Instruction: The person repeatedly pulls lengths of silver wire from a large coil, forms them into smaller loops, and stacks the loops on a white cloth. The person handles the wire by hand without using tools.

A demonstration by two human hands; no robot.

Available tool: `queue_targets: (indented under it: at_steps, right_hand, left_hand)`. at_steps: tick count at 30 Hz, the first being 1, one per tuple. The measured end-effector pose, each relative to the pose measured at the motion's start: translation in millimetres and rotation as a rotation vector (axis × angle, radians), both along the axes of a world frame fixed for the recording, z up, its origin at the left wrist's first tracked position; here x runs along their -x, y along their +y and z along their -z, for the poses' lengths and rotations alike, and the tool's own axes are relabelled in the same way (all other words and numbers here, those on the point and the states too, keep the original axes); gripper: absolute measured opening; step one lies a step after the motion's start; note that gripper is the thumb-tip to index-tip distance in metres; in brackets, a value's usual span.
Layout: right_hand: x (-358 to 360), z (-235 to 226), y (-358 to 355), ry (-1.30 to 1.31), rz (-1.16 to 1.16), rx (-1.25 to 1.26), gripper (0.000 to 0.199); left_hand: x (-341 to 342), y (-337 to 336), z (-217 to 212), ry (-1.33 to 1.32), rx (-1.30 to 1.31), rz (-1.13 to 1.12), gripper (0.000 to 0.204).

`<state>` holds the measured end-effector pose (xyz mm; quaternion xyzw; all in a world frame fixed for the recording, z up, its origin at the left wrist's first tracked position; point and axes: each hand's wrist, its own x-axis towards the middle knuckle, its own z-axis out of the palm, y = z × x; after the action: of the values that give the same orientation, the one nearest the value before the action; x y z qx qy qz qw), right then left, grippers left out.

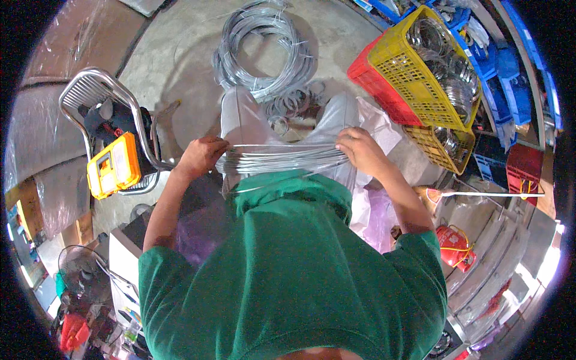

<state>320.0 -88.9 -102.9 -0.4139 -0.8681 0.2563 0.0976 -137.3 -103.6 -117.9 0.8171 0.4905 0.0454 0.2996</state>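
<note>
Spanning the lap, a bundle of silvery wire strands [282, 161] lies across the grey trousers [240, 114], just beyond the hem of the green T-shirt [294, 258]. The left hand [205, 157] curls its fingers closed over one end; the right hand [360, 150] pinches the other between thumb and fingers (exactly how tightly, I cannot tell). Gripping opposite ends probably keeps the springy strands together and level, while the thighs seem to serve as a support. On the concrete floor [180, 48], a large wire coil [294, 48] lies beyond the knees with smaller loops [288, 105] nearer, presumably within easy reach. A yellow crate [390, 60] holds shiny metal rings [459, 99].
</note>
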Motion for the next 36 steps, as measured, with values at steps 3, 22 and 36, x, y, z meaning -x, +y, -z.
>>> queue_targets:
  at_steps: [3, 22, 36]
  right_hand:
    - [0, 11, 0, -0.061, 0.007, 0.122, 0.016]
    - [-6, -190, 66, 0.158, 0.234, -0.328, 0.027]
    - [-100, -152, 116, 0.707, 0.480, 0.265, 0.045]
  left_hand:
    - [-4, -10, 5, -0.052, 0.054, -0.052, 0.024]
    - [-29, 24, -72, -0.671, 0.114, -0.626, 0.026]
    - [115, 73, -190, -0.281, -0.274, -0.730, 0.028]
